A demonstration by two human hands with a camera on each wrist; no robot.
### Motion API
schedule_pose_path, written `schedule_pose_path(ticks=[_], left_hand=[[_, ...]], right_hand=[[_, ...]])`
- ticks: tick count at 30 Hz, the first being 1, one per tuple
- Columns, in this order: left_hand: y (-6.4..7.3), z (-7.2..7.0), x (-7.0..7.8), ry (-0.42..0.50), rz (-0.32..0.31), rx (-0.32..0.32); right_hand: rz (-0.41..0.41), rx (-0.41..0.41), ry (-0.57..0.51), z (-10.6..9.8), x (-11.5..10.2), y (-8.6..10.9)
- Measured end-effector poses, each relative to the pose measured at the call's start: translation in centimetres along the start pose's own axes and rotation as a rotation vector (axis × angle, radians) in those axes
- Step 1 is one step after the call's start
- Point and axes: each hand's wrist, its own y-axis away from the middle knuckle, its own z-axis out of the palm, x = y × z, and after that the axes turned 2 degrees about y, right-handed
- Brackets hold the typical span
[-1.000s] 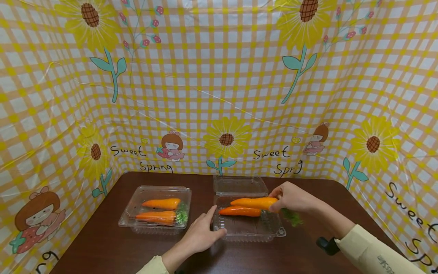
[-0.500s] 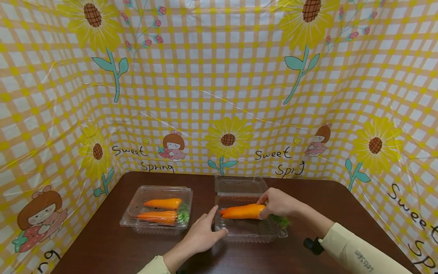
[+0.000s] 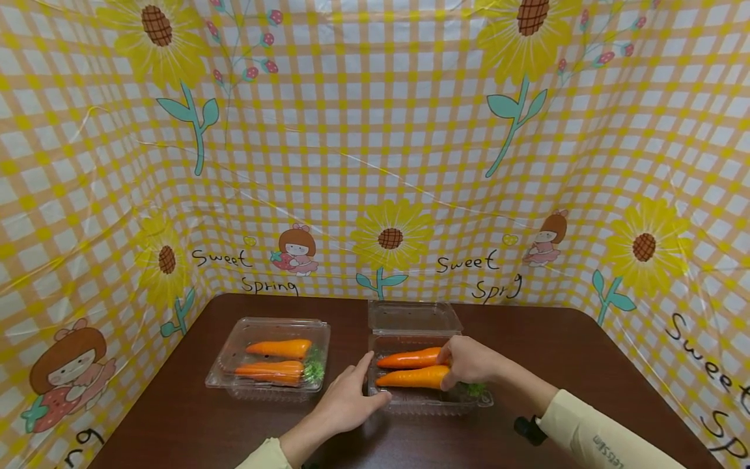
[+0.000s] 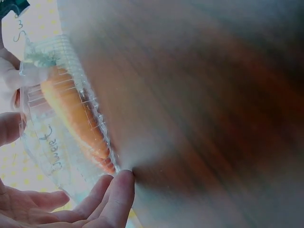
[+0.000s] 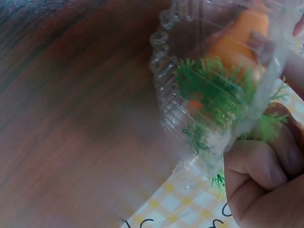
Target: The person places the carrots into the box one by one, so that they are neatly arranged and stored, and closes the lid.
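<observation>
My right hand (image 3: 477, 361) grips the leafy end of an orange carrot (image 3: 413, 377) low inside a clear plastic clamshell box (image 3: 428, 402). A second, redder carrot (image 3: 408, 357) lies just behind it, its tip also pointing left. In the right wrist view, green leafy tops (image 5: 216, 90) show through the box wall beside curled fingers. At the box's left side, my left hand (image 3: 346, 397) keeps its fingers fairly straight and spread, touching the wall. The left wrist view has those fingertips (image 4: 124, 183) at the lower edge of the box.
The open box's lid (image 3: 413, 318) leans back behind it. To the left stands another clear box (image 3: 219, 380), lid closed, with carrots (image 3: 278, 348) and green tops inside. Both rest on a dark brown table (image 3: 176, 417) enclosed by checked sunflower cloth (image 3: 328, 163).
My right hand has carried the carrot left and down, from above and behind the redder carrot to the front side of it inside the box. The left hand stays at the box's side.
</observation>
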Motion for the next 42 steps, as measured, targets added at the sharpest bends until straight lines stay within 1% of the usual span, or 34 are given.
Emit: schedule_pose_path(ticks=[2,5,13,16,18,22,24,26,29,31,33,35,38,40,42], left_hand=[[0.0,0.0,0.0,0.002,0.001,0.001],[0.0,0.0,0.0,0.004,0.006,0.003],[-0.1,0.1,0.0,-0.004,0.014,0.01],[-0.1,0.2,0.0,0.011,0.008,0.008],[-0.3,0.2,0.0,0.021,0.004,0.011],[-0.8,0.3,0.3,0.042,-0.012,0.035],[-1.3,0.2,0.6,0.064,-0.016,0.064],[-2.0,0.3,1.0,0.089,-0.023,0.11],[-3.1,0.3,1.6,0.126,-0.022,0.207],[-3.9,0.4,1.9,0.147,-0.034,0.267],[-4.6,0.4,2.1,0.176,-0.054,0.307],[-5.3,0.3,2.3,0.215,-0.087,0.319],[-6.1,0.1,2.6,0.315,-0.144,0.296],[-6.7,-0.1,2.7,0.416,-0.182,0.27],[-7.2,-0.4,2.7,0.511,-0.216,0.258]], right_hand=[[-0.014,0.0,0.028,0.2,-0.1,0.0],[-0.007,-0.001,0.059,0.4,-0.2,0.0],[0.088,0.003,0.078,0.4,-0.6,0.1],[0.093,0.005,0.067,0.1,-0.4,0.5],[0.087,0.015,0.04,-0.2,-0.1,0.7],[0.072,0.067,-0.016,-1.0,0.7,0.9],[0.074,0.108,-0.036,-1.5,1.2,1.0],[0.079,0.159,-0.053,-1.9,1.7,1.0],[0.104,0.228,-0.093,-2.5,2.3,0.9],[0.133,0.265,-0.126,-2.8,2.8,0.7],[0.168,0.297,-0.156,-3.1,3.2,0.4],[0.199,0.319,-0.181,-3.3,3.7,0.2],[0.248,0.342,-0.226,-3.3,4.5,-0.2],[0.271,0.346,-0.268,-3.2,5.0,-0.5],[0.289,0.341,-0.302,-3.0,5.5,-0.9]])
